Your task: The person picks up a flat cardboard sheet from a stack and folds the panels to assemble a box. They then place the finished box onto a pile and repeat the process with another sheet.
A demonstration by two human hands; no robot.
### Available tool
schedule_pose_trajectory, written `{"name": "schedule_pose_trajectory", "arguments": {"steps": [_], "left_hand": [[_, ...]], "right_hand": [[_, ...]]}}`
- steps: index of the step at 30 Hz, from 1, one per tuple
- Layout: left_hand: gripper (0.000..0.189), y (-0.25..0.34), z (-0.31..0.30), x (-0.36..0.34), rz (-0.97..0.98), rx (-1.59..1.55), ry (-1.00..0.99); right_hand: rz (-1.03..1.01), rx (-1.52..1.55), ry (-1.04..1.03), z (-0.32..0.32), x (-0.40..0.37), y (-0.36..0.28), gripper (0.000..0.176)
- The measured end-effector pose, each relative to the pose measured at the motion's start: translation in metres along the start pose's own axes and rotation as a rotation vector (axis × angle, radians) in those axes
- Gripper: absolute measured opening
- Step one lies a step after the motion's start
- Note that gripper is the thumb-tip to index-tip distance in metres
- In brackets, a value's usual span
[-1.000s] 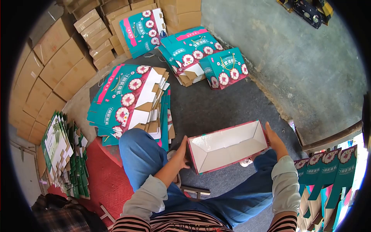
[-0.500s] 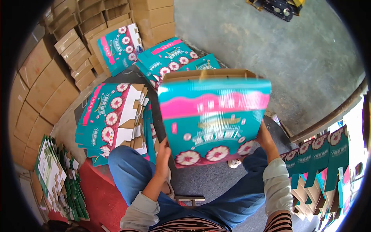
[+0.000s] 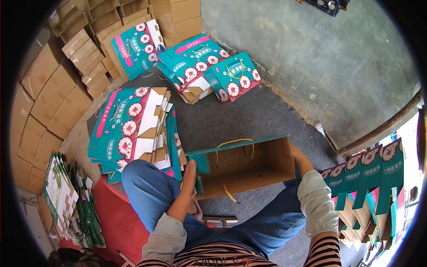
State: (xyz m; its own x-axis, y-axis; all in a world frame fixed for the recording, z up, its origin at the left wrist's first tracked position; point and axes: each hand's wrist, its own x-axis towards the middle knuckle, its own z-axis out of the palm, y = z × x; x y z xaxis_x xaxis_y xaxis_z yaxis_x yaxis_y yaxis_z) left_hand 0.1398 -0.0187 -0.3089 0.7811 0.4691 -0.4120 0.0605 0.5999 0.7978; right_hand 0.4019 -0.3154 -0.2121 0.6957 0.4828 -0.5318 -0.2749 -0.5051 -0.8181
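Between my knees a teal cardboard gift box (image 3: pixel 249 167) stands with its open top toward me, showing its brown inside. Yellow cord handles (image 3: pixel 235 142) are threaded through its two long sides. My left hand (image 3: pixel 190 175) grips the left end, where teal flaps stick up beside the thumb. Around the right end wall is my right hand (image 3: pixel 302 159), its fingertips partly hidden behind the cardboard. Left of the box lies a stack of flattened teal cartons (image 3: pixel 120 124) with white and brown tabbed edges.
More teal cartons (image 3: pixel 193 58) and a closed gift box (image 3: pixel 235 75) lie ahead. Brown boxes (image 3: pixel 58 111) are piled along the left. Green-and-white flat cartons (image 3: pixel 62 200) stand at lower left, and a row of teal cartons (image 3: pixel 369 178) at right. A concrete wall (image 3: pixel 311 49) rises ahead.
Both hands have lowered the box and tipped it, so its open top faces me instead of its printed front. The closed gift box and cartons behind it are now uncovered.
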Motion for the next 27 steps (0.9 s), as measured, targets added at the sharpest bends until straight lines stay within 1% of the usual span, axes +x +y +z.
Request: {"name": "schedule_pose_trajectory", "arguments": {"steps": [2, 3, 5, 6, 8, 9, 11, 12, 15, 16, 18, 20, 21, 22, 24, 27], "left_hand": [[0.058, -0.005, -0.003, 0.008, 0.083, 0.353, 0.1], [0.056, -0.015, -0.008, 0.018, 0.116, 0.447, 0.102], [0.053, -0.036, -0.013, 0.032, 0.173, 0.638, 0.124], [0.048, -0.034, -0.006, 0.028, 0.23, 0.802, 0.19], [0.041, -0.028, 0.016, 0.024, 0.338, 1.135, 0.301], [0.037, -0.02, 0.023, 0.019, 0.397, 1.135, 0.331], [0.03, -0.011, 0.04, 0.011, 0.518, 1.128, 0.371], [0.026, -0.013, 0.04, 0.013, 0.597, 1.119, 0.329], [0.019, -0.012, 0.041, 0.014, 0.62, 1.146, 0.252], [0.017, -0.011, 0.042, 0.013, 0.648, 1.171, 0.234], [0.022, -0.008, 0.045, 0.012, 0.71, 1.216, 0.198], [0.034, -0.005, 0.049, 0.007, 0.698, 1.315, 0.167], [0.041, -0.002, 0.051, 0.004, 0.69, 1.366, 0.156], [0.052, 0.002, 0.051, 0.0, 0.637, 1.375, 0.094], [0.053, 0.012, 0.052, -0.007, 0.603, 1.377, 0.032], [0.053, 0.031, 0.058, -0.018, 0.528, 1.4, -0.04]], "right_hand": [[0.014, -0.001, 0.033, -0.003, 0.007, 0.01, 0.053], [0.019, 0.004, 0.038, -0.004, 0.011, 0.012, 0.053], [-0.003, -0.433, 0.05, -0.01, 0.018, 0.013, 0.048], [-0.02, -0.649, 0.053, -0.003, 0.019, 0.009, 0.046], [-0.213, -1.14, 0.103, 0.014, 0.003, 0.0, 0.046], [-0.309, -1.381, 0.14, 0.024, -0.005, -0.004, 0.047], [-0.316, -1.47, 0.029, 0.043, -0.001, -0.008, 0.043], [-0.316, -1.51, -0.024, 0.047, 0.002, -0.005, 0.041], [-0.328, -1.391, -0.017, 0.047, 0.027, 0.03, 0.035], [-0.305, -1.353, -0.024, 0.043, 0.037, 0.041, 0.037], [-0.262, -1.279, -0.032, 0.025, 0.062, 0.054, 0.042], [-0.227, -1.096, -0.009, -0.003, 0.079, 0.057, 0.053], [-0.151, -0.871, 0.027, -0.01, 0.079, 0.06, 0.059], [-0.089, -0.643, 0.076, -0.017, 0.078, 0.062, 0.066], [0.146, 0.084, 0.212, -0.015, 0.051, 0.036, 0.081], [0.242, 0.32, 0.324, -0.015, 0.05, 0.015, 0.094]]}}
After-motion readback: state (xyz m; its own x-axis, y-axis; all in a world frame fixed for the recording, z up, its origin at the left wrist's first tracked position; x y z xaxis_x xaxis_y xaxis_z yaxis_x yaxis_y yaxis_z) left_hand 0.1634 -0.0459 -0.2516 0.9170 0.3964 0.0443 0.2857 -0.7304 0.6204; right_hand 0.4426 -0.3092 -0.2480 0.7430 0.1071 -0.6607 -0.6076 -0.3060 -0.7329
